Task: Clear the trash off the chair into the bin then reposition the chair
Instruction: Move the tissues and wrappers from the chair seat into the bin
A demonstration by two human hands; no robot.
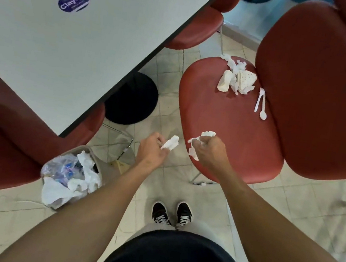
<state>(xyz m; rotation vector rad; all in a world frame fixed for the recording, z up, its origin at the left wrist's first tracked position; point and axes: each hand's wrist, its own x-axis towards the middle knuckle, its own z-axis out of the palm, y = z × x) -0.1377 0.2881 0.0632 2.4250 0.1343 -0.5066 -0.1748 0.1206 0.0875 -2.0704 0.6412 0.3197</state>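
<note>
Crumpled tissue [170, 144] in left grip [150, 151], second wad [199, 142] in right grip [211, 150], over chair [230, 125] edge

Pretty even, soft indoor light here, no harsh shadows, just a faint dark patch under the table [74, 36] up and left of the hands. Red chair [230, 125] seat has a mild sheen beyond the right hand [212, 150]. Wide-angle lens bends everything near the edges, and both forearms balloon toward the bottom. Whole frame is a bit soft and smeary, like compression; the left hand [151, 150] and its crumpled tissue [170, 144] look slightly blurred.
</note>
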